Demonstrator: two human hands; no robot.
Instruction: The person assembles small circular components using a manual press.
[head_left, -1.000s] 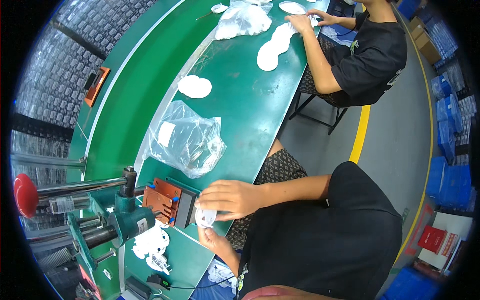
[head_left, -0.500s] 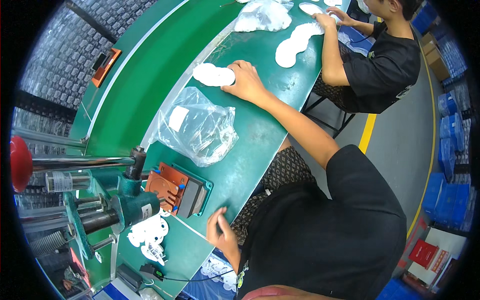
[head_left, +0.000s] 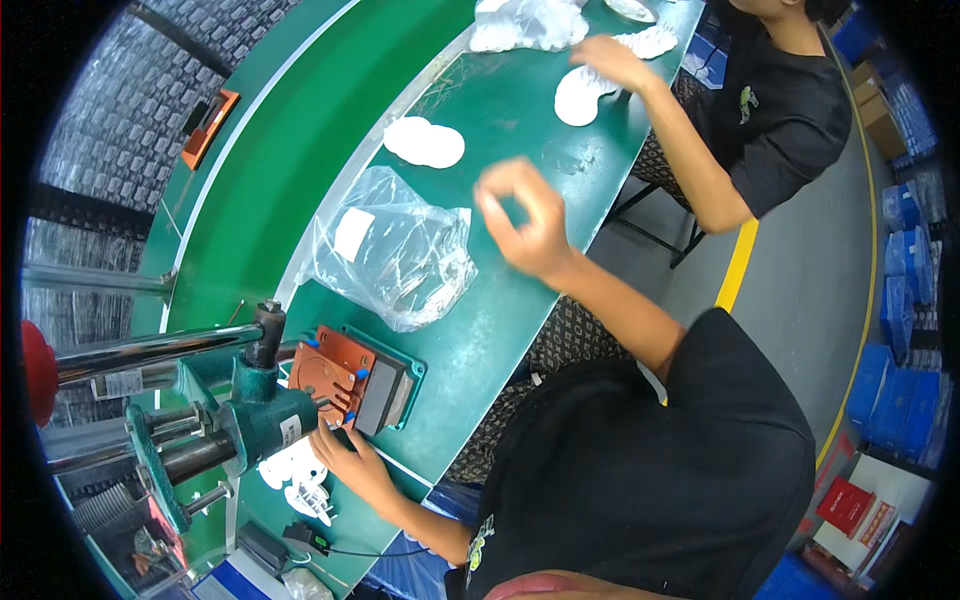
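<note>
My right hand [head_left: 524,218] is raised over the green bench, slightly blurred, thumb and forefinger curled together into a ring; anything pinched there cannot be made out. Beyond it lies an overlapping row of white discs [head_left: 424,142]. My left hand [head_left: 350,466] reaches to the lower edge of an orange fixture plate [head_left: 325,376], with fingers apart; whether the fingertips touch it I cannot tell. Just beside that hand are loose white plastic parts [head_left: 307,492]. A green hand press [head_left: 270,420] with a red ball-ended lever [head_left: 150,350] stands over the fixture.
A clear plastic bag [head_left: 395,255] lies between the discs and the fixture. At the far end, a co-worker's hand [head_left: 612,62] is over more white discs [head_left: 577,97], near a filled bag [head_left: 530,25]. A black cable [head_left: 380,555] runs along the near bench edge.
My right hand has drawn back from the white discs toward me. My left hand has moved left to the fixture. The lever's red ball sits lower, and the co-worker's hand has shifted left.
</note>
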